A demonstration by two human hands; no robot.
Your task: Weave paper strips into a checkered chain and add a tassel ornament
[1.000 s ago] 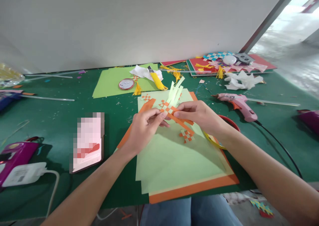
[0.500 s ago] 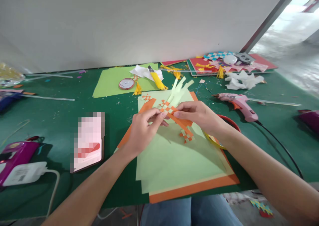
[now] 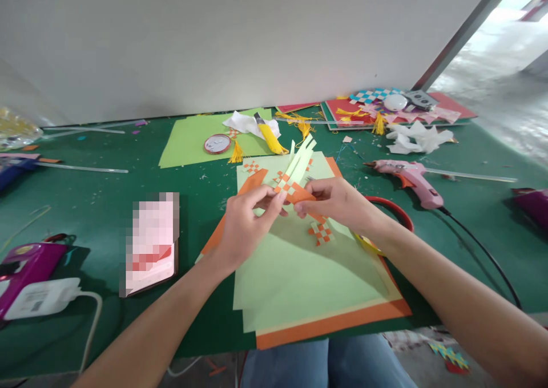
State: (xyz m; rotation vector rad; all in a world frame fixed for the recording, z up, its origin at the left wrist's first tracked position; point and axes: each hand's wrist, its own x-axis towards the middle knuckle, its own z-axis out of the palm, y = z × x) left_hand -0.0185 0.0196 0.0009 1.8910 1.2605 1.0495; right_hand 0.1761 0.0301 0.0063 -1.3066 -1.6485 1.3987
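Observation:
Between my hands is a woven paper piece [image 3: 291,189], an orange and pale green checker with loose pale green strips fanning up at the far side and orange strips towards the right. My left hand [image 3: 252,217] pinches its left edge between thumb and fingers. My right hand [image 3: 329,201] is closed on the orange strips at its right. Below lie pale green paper sheets [image 3: 299,279] over orange paper [image 3: 334,331]. A small checkered piece [image 3: 322,233] rests on them near my right hand, and another [image 3: 252,166] lies at the upper left corner.
A pink glue gun [image 3: 409,180] with its cord lies at right, beside a red ring [image 3: 396,210] partly behind my forearm. A yellow cutter [image 3: 272,136] lies at the back. A phone [image 3: 154,245] and a purple device [image 3: 34,274] are at left.
The loose pale green strips have drawn closer together. My right hand has shifted slightly, and the orange strips are bunched closer to it. My left hand stays nearly still.

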